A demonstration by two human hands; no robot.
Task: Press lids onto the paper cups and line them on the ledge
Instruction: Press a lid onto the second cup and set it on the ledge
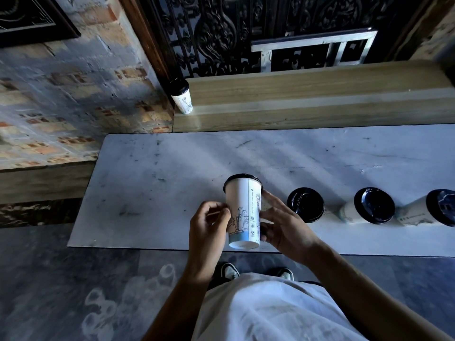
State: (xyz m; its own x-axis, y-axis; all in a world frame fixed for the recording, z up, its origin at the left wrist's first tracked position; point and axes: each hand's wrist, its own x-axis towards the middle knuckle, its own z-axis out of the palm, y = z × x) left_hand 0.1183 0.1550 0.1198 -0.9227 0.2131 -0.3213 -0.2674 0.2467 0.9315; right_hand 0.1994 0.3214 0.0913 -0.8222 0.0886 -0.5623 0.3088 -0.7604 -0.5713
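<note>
Held cup [242, 212]: seam print too small, unreadable.

The last lidded cup [438, 207] on the right is cut off by the picture's edge. The shoes [230, 270] are half hidden under the shirt [270, 311].

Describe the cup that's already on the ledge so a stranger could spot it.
Look at the wooden ledge behind the white table. At its far left end, against the brick wall, stands one lidded cup, alone up there; every other cup is lower down.

Lidded paper cup [242, 212] between left hand [209, 223] and right hand [283, 222], above white table [152, 183].
</note>
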